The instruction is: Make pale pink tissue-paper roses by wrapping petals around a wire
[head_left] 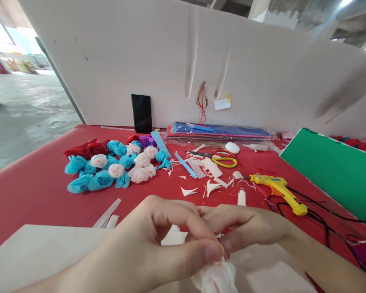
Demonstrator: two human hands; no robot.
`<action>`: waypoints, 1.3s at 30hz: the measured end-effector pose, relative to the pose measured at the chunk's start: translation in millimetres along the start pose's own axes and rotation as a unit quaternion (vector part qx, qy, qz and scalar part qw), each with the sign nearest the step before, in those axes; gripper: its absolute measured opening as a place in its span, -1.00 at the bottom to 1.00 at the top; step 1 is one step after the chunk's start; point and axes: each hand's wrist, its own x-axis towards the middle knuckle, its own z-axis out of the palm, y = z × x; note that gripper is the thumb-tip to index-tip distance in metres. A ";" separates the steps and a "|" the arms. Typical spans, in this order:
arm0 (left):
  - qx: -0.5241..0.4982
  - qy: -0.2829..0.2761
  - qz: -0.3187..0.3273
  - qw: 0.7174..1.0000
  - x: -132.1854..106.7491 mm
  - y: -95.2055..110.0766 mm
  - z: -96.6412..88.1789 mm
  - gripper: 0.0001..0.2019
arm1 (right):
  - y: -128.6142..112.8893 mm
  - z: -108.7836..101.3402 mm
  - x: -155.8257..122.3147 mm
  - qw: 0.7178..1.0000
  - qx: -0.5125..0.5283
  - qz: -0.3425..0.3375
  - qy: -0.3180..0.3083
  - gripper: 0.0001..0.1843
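Observation:
Low in the view, my left hand (pixel 158 240) is closed in a pinch on a pale pink paper flower (pixel 218 278), thumb along its upper end. My right hand (pixel 247 224) meets it from the other side, its thumb and fingers closed at the same spot. The flower hangs below the fingertips and is cut off by the bottom edge. Overlapping fingers hide the exact point of grip. Under both hands lies a large pale sheet (pixel 49 248).
Finished blue, white and red paper flowers (pixel 102 181) are heaped left. Paper scraps (pixel 212 187), scissors (pixel 224 162) and a blue pen (pixel 186 165) lie mid-table. A yellow glue gun (pixel 282 191) with black cords and a green board (pixel 332 175) are right. A phone (pixel 142 114) leans behind.

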 end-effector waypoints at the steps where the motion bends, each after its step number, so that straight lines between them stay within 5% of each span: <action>1: 0.002 0.000 0.002 1.000 -0.3 0.0 -0.1 -0.70 | 0.9 -0.1 -0.6 1.000 0.001 0.004 0.002 -0.74; 14: -0.109 -0.034 -0.015 0.993 1.7 -2.0 9.1 -0.70 | 17.3 6.1 -3.0 0.994 0.106 -0.005 0.010 -0.76; 28: -0.175 0.015 -0.004 0.984 3.8 -1.3 1.4 -0.72 | 21.8 2.2 -0.8 0.978 0.192 -0.052 0.055 -0.76; 39: -0.316 -0.072 -0.019 0.946 4.1 -12.1 6.8 -0.89 | 32.4 8.2 -1.0 0.970 0.222 -0.083 0.059 -0.73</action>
